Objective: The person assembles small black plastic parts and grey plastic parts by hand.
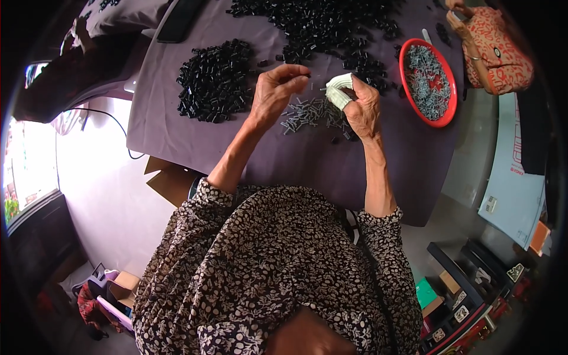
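Note:
My left hand [274,94] is closed in a pinch above the tablecloth, with a small black plastic piece [307,74] just showing at its fingertips. Facing it, my right hand [361,106] wears pale ribbed covers [339,89] on the thumb and forefinger. These pinch a screw [323,89], whose tip points toward my left hand. Below and between both hands lies a loose heap of grey screws [313,115]. Left of my left hand is a mound of black plastic pieces [214,83]; a larger mound [331,26] spreads across the far side.
A red tray [439,123] of screws stands at the right. A dark phone-like slab [179,21] lies at the far left of the purple-grey tablecloth [278,157]. Another person in orange patterned clothing [500,53] is at the right; a dark sleeve [83,77] shows at the left.

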The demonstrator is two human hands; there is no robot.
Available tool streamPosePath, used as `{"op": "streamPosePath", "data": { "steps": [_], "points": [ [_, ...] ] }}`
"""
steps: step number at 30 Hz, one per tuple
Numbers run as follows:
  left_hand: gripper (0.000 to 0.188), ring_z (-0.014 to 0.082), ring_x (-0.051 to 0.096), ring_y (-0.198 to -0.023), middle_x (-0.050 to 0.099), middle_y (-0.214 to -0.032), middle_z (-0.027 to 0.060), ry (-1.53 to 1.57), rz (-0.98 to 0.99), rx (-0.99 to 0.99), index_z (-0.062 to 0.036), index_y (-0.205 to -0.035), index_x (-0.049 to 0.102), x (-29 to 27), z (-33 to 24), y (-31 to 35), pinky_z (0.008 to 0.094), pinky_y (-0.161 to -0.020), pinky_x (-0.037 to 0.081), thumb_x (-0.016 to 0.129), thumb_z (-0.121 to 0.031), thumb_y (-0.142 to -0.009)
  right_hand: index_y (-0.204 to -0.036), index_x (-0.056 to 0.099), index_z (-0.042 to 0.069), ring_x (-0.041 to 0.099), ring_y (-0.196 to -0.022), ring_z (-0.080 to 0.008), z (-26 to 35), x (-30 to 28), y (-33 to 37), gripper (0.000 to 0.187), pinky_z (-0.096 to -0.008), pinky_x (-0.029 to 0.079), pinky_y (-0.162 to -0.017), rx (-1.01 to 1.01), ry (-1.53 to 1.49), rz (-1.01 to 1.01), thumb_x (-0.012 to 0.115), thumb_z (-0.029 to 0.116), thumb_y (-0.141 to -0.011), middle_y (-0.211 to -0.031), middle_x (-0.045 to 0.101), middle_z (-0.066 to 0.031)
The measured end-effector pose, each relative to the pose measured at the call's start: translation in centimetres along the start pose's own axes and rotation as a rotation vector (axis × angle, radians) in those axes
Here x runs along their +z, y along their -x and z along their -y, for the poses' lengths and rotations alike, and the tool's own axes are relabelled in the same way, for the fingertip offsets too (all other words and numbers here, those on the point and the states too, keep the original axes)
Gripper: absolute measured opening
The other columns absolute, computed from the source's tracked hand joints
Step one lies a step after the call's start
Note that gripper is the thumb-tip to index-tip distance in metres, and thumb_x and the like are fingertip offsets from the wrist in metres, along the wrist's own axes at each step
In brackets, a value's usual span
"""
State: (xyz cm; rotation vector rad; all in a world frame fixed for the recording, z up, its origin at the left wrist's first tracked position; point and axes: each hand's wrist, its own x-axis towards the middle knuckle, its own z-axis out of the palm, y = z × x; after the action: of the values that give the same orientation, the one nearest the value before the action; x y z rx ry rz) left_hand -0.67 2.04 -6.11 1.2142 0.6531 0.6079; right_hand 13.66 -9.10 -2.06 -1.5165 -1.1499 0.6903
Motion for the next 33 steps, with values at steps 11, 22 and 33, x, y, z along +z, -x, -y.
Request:
{"op": "streamPosePath", "data": {
  "steps": [11,22,33],
  "points": [
    [0.017,0.0093,0.057,-0.072,0.061,-0.076,0.0038,0.227,0.075,0.076,0.0012,-0.095,0.061,2.2,-3.1,2.2,0.0225,-0.070,0.046,0.062,-0.008,-0.081,-0.089,0.061,0.000,0.056,-0.069,-0.0067,3.4,-0.9,-0.9,0.015,-0.0209,0.044,-0.065,-0.086,0.065,-0.029,0.058,0.002,-0.074,-0.077,0.062,-0.0015],
    [0.016,0.0122,0.058,-0.073,0.060,-0.077,0.0055,0.483,0.093,0.022,0.0027,-0.095,0.058,2.6,-3.1,2.0,0.0261,-0.070,0.048,0.059,-0.006,-0.082,-0.089,0.062,0.001,0.057,-0.068,-0.0086,4.1,-0.8,-0.3,0.016,-0.0218,0.045,-0.065,-0.126,0.086,-0.042,0.058,0.003,-0.073,-0.077,0.063,-0.0038],
    [0.012,0.0187,0.061,-0.073,0.061,-0.085,0.0113,0.852,0.094,-0.172,0.0014,-0.094,0.056,2.7,-2.6,1.7,0.0333,-0.071,0.052,0.057,-0.004,-0.083,-0.085,0.060,-0.001,0.056,-0.066,-0.0112,4.1,0.2,-0.3,0.013,-0.0239,0.045,-0.063,-0.153,0.159,-0.148,0.058,0.001,-0.072,-0.074,0.062,-0.0060]
  ]
}}
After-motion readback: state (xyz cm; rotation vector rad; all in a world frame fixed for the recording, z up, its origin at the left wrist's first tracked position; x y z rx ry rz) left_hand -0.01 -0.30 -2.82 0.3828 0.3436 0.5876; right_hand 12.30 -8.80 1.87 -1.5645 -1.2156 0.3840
